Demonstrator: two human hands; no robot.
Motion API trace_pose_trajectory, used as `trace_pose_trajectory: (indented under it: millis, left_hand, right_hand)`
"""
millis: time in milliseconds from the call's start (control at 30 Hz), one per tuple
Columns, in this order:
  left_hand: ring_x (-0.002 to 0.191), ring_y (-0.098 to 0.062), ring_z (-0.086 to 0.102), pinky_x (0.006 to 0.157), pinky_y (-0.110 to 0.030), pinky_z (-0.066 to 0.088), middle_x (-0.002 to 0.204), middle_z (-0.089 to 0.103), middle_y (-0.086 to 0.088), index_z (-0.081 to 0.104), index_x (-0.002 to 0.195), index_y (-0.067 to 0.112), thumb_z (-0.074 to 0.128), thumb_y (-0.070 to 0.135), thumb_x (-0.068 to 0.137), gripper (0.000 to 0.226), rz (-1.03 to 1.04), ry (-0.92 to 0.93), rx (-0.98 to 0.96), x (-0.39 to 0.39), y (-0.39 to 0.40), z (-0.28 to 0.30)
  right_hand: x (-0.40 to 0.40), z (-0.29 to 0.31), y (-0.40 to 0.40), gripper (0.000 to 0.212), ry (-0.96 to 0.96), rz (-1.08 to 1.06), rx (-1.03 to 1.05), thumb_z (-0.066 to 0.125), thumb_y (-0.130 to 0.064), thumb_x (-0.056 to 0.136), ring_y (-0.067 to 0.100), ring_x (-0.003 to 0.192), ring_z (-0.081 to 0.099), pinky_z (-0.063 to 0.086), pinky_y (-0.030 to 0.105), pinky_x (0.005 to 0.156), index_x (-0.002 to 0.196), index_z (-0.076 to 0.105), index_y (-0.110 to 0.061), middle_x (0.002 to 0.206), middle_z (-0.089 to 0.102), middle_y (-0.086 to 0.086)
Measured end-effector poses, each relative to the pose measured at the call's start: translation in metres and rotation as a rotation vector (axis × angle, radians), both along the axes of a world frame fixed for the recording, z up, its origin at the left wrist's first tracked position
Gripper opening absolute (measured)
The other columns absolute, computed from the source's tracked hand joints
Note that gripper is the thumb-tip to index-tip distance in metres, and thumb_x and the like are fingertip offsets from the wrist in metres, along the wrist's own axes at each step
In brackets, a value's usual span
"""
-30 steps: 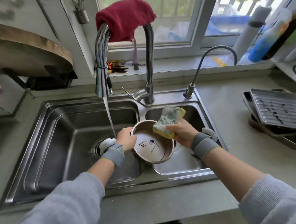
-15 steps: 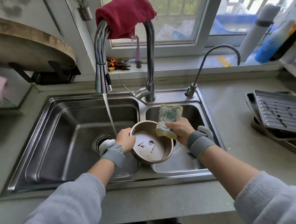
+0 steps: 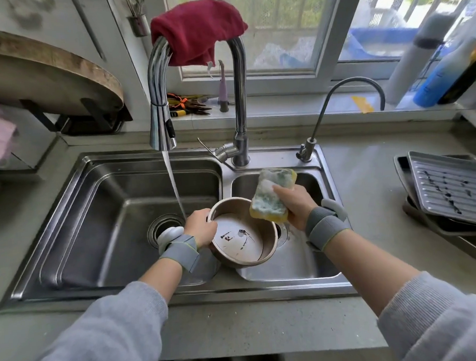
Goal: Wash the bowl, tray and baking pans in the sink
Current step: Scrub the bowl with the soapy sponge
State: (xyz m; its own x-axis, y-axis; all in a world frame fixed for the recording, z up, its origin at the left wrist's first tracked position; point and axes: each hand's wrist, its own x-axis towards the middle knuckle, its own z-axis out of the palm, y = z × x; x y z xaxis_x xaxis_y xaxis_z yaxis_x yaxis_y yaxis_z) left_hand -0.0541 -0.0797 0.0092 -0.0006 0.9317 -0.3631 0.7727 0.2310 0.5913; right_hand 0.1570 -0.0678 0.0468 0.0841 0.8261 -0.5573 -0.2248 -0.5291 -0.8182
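A round metal bowl [image 3: 241, 232] is held tilted over the divider of the double sink [image 3: 67, 217], its dark-smeared inside turned toward the camera. Its rim at 9 o'clock is gripped by the left hand [image 3: 202, 227], fingers curled shut around the edge. A soapy yellow-green sponge [image 3: 272, 196] is clamped in the closed fingers of the right hand [image 3: 296, 205] and is held against the bowl's rim at about 1 o'clock. Water is seen running from the tap [image 3: 160, 107] into the left basin, just beside the left hand at its 11 o'clock. A red cloth [image 3: 196, 29] is draped over the tap's arch. At 3 o'clock on the counter [image 3: 369, 184], a ridged tray [image 3: 452, 185] is stacked on the pans [image 3: 472, 245], well apart from the sink
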Motion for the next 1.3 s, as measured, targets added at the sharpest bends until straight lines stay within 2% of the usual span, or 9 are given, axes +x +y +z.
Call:
trace_pose_trajectory:
  millis: [233, 400, 533, 633, 767, 900, 1100, 1167, 1300]
  left_hand:
    - [0.083, -0.033, 0.054, 0.064, -0.027, 0.029, 0.081, 0.059, -0.020, 0.039, 0.059, 0.018, 0.046, -0.001, 0.083, 0.032, -0.011, 0.019, 0.007, 0.000, -0.003, 0.001]
    - [0.079, -0.031, 0.052, 0.062, -0.028, 0.030, 0.070, 0.053, -0.007, 0.040, 0.059, 0.018, 0.047, -0.001, 0.082, 0.030, -0.003, 0.015, -0.006, -0.001, -0.002, -0.001]
    - [0.074, -0.026, 0.047, 0.061, -0.027, 0.030, 0.064, 0.048, -0.004, 0.043, 0.060, 0.017, 0.047, -0.001, 0.083, 0.029, 0.024, -0.014, -0.012, -0.005, -0.003, -0.004]
    - [0.075, -0.025, 0.048, 0.064, -0.027, 0.031, 0.073, 0.053, -0.009, 0.047, 0.065, 0.015, 0.047, -0.001, 0.083, 0.024, 0.031, -0.041, -0.010, -0.010, -0.003, -0.011]
    - [0.077, -0.026, 0.051, 0.063, -0.030, 0.032, 0.074, 0.057, -0.012, 0.052, 0.068, 0.012, 0.047, 0.011, 0.077, 0.010, 0.004, -0.114, -0.046, -0.017, -0.011, -0.016]
    - [0.081, -0.024, 0.056, 0.069, -0.030, 0.039, 0.081, 0.062, -0.009, 0.057, 0.083, 0.017, 0.043, 0.020, 0.072, 0.018, -0.003, -0.163, -0.067, -0.029, -0.031, -0.034]
    - [0.096, -0.041, 0.058, 0.075, -0.037, 0.042, 0.100, 0.065, -0.025, 0.057, 0.094, 0.005, 0.047, 0.012, 0.091, 0.013, 0.025, -0.003, -0.033, -0.028, -0.041, -0.046]
    - [0.098, -0.042, 0.057, 0.077, -0.038, 0.042, 0.102, 0.064, -0.027, 0.057, 0.098, 0.001, 0.043, 0.023, 0.087, 0.028, 0.000, 0.008, -0.036, -0.027, -0.041, -0.043]
    - [0.098, -0.043, 0.057, 0.079, -0.040, 0.043, 0.102, 0.064, -0.028, 0.058, 0.097, -0.002, 0.029, 0.033, 0.071, 0.052, -0.012, 0.028, -0.060, -0.028, -0.042, -0.042]
  right_hand:
    - [0.001, 0.006, 0.005, 0.037, 0.096, 0.009, -0.025, 0.051, -0.012, 0.095, 0.036, 0.093, 0.064, 0.059, 0.041, 0.070, 0.127, 0.051, 0.006, 0.122, 0.060, 0.028]
    - [0.000, 0.001, 0.011, 0.028, -0.067, -0.069, -0.019, 0.045, -0.002, 0.094, 0.040, 0.095, 0.066, 0.056, 0.052, 0.081, 0.117, 0.056, 0.007, 0.112, 0.064, 0.028]
    - [-0.002, 0.002, 0.002, 0.023, -0.009, 0.112, -0.010, 0.049, -0.005, 0.095, 0.028, 0.085, 0.065, 0.058, 0.040, 0.069, 0.117, 0.054, -0.003, 0.105, 0.063, 0.018]
    - [-0.004, -0.006, -0.006, 0.027, -0.163, 0.220, 0.036, 0.057, 0.005, 0.087, 0.028, 0.087, 0.066, 0.059, 0.036, 0.071, 0.113, 0.057, -0.001, 0.101, 0.065, 0.017]
    - [-0.005, -0.010, -0.011, 0.022, -0.666, 0.381, 0.222, 0.057, -0.003, 0.082, 0.021, 0.084, 0.059, 0.051, 0.036, 0.078, 0.102, 0.050, -0.009, 0.089, 0.059, 0.007]
    - [-0.022, -0.017, -0.026, 0.019, -0.809, 0.652, 0.324, 0.056, -0.010, 0.085, 0.015, 0.069, 0.048, 0.038, 0.025, 0.057, 0.093, 0.038, -0.014, 0.078, 0.051, -0.001]
    - [-0.058, -0.051, -0.038, 0.021, -1.153, 0.949, 0.759, 0.061, -0.013, 0.086, 0.028, 0.070, 0.048, 0.035, 0.031, 0.066, 0.085, 0.040, -0.014, 0.088, 0.052, 0.009]
    - [-0.064, -0.069, -0.044, 0.017, -1.281, 1.046, 0.876, 0.061, -0.008, 0.080, 0.032, 0.077, 0.059, 0.045, 0.039, 0.080, 0.089, 0.048, -0.010, 0.090, 0.057, 0.012]
    - [-0.062, -0.082, -0.057, 0.038, -1.505, 1.453, 0.698, 0.052, -0.022, 0.085, 0.027, 0.121, 0.044, 0.011, 0.051, 0.116, 0.119, 0.040, -0.010, 0.121, 0.050, 0.009]
